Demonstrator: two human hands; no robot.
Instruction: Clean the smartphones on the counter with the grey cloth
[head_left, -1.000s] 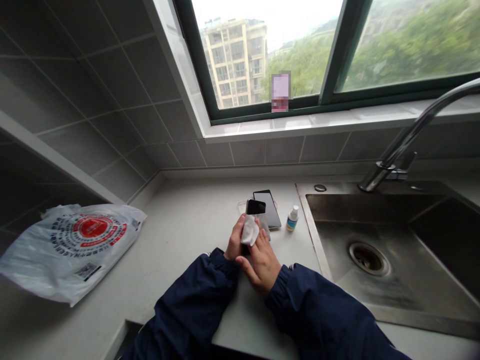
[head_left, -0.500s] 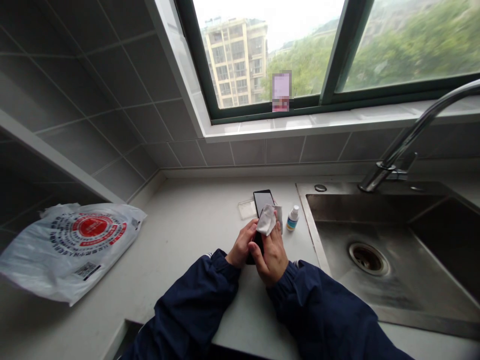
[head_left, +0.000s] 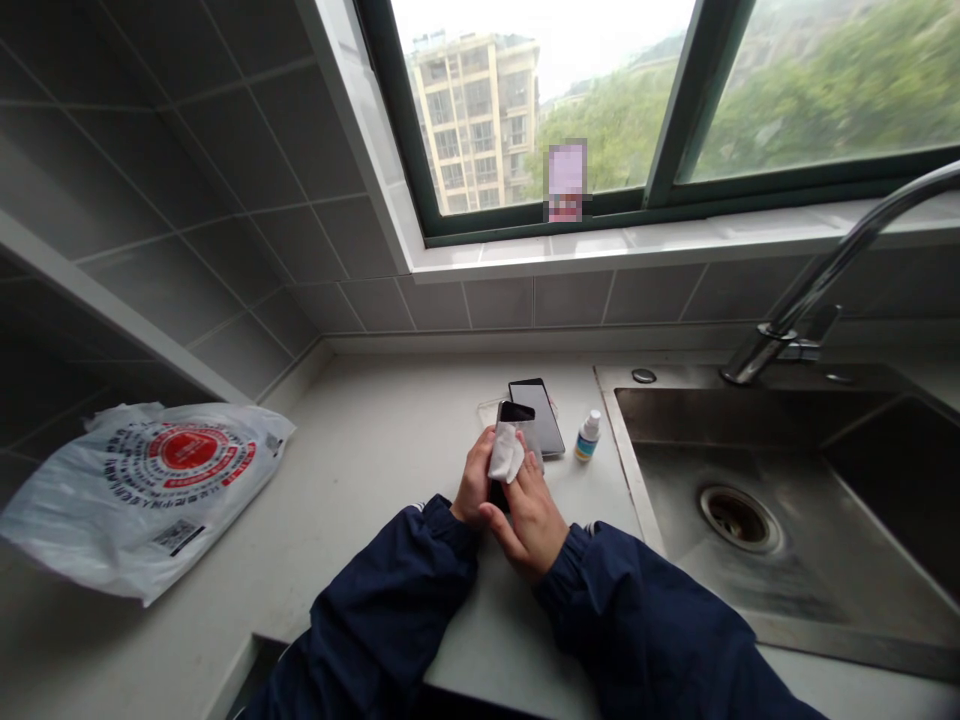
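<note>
My left hand (head_left: 472, 482) is wrapped round a dark smartphone (head_left: 517, 411), holding it tilted above the counter. A pale, crumpled wiping cloth (head_left: 507, 455) lies against the phone's screen, pressed there by the fingers of my right hand (head_left: 534, 522). Part of the screen is hidden under cloth and fingers. Just beyond the phone, a flat grey slab with a black edge (head_left: 550, 428) rests on the counter. A clear, thin case-like piece (head_left: 487, 412) shows partly from behind the phone. Right of my hands stands a small white-capped bottle (head_left: 587, 438) with a blue and yellow label.
A steel sink (head_left: 626, 480) with a chrome faucet (head_left: 817, 265) is set into the white counter (head_left: 375, 450) on the right. To the left lies a white plastic bag (head_left: 97, 500) with red print. A tiled wall and window (head_left: 600, 90) stand behind.
The cloth has moved down and left over the phone with my right hand, uncovering the phone's top end. More of the grey slab behind now shows.
</note>
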